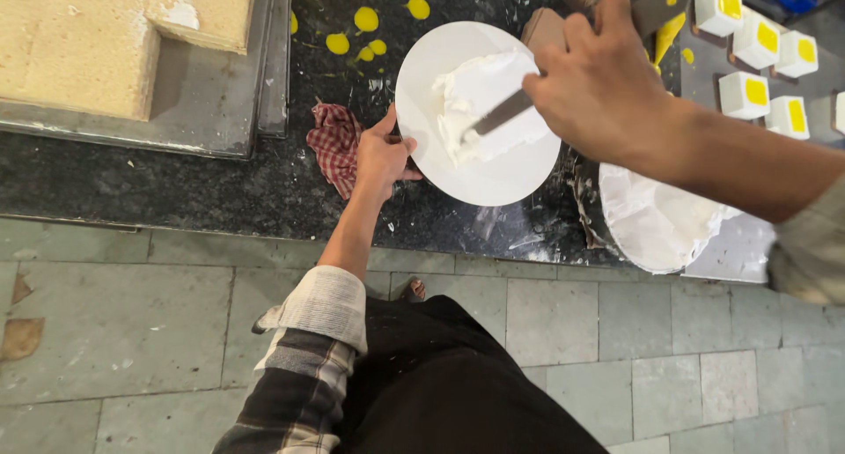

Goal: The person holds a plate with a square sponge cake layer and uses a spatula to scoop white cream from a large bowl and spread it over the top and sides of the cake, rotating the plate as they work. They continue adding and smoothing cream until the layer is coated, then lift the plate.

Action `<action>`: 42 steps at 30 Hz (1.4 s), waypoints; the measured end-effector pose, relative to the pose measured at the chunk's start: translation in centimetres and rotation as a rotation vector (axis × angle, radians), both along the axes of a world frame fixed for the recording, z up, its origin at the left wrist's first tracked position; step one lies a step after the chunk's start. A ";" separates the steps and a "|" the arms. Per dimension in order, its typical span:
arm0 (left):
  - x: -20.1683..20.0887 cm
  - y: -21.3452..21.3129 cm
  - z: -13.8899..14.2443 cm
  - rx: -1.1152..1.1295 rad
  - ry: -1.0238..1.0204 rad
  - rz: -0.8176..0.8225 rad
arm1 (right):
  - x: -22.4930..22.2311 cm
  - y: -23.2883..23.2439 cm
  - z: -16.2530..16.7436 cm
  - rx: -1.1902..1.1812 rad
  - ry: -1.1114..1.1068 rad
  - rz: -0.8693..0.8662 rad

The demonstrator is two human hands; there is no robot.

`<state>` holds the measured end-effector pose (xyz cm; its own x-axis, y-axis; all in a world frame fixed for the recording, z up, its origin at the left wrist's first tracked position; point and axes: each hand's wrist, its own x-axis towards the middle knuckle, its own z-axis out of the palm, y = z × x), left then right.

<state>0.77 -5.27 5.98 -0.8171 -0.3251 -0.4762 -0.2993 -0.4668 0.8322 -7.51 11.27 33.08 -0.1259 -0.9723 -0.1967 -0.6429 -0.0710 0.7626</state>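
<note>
Right hand (598,84) gripping spatula (500,115) on white-frosted cake (488,102) (blocky); left hand (383,155) holding plate (480,177)

We are reaching our left hand (380,159) up toward twelve o'clock, forearm nearly straight, sleeve rolled back, thumb and fingers pinching closed. Our right hand (598,88) is coming in from four o'clock, wrist bent, fingers curling tight, knuckles facing up toward us.

plate (493,177): smooth glossy white | counter (220,185): polished speckled stone | rag (334,141): checked cloth | spatula blade (497,117): metal
</note>
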 end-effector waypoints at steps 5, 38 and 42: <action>0.1 0.1 0.0 0.022 0.020 0.008 | 0.6 -0.4 0.2 -0.063 0.123 0.150; 0.0 0.0 0.2 0.029 -0.027 -0.002 | -2.4 -3.4 -0.3 -0.126 -0.089 -0.095; 0.0 0.0 0.0 0.031 -0.011 -0.004 | -1.7 -3.5 -1.0 0.000 0.024 -0.162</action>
